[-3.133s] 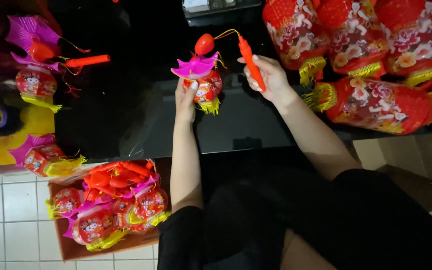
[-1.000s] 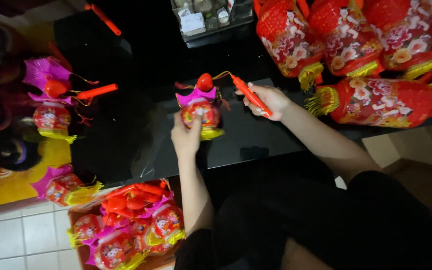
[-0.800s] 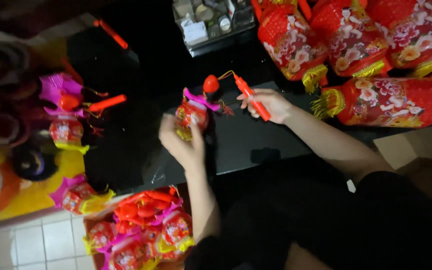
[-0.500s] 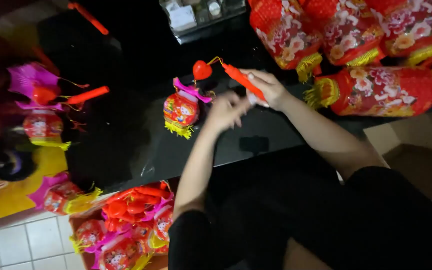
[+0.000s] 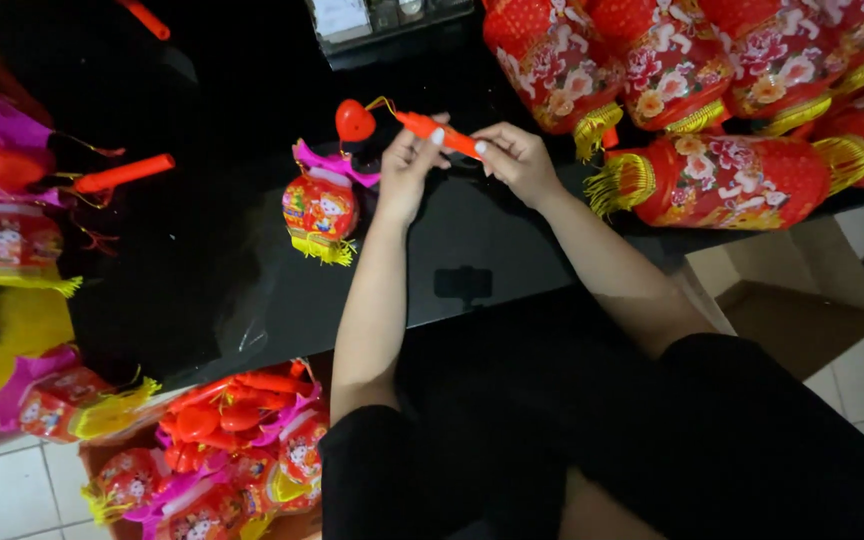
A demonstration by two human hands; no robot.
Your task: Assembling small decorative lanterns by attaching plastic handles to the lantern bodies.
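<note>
Both hands hold an orange plastic stick (image 5: 430, 130) above a black table (image 5: 232, 260). My left hand (image 5: 407, 165) grips its near end and my right hand (image 5: 510, 155) pinches its other end. A red heart (image 5: 355, 120) hangs off the stick's tip on a thin gold wire. A small red lantern (image 5: 320, 208) with a magenta top and yellow fringe lies on the table just left of my left hand, untouched.
Large red flowered lanterns (image 5: 717, 180) with gold fringe are stacked at the right. A box (image 5: 222, 450) of small lanterns sits below the table's edge. More small lanterns (image 5: 7, 240) and an orange stick (image 5: 122, 173) lie at the left. An open cardboard box (image 5: 787, 300) stands on the tiled floor.
My left hand let go of the small lantern, which now lies on the table, and moved right onto the orange stick that my right hand holds.
</note>
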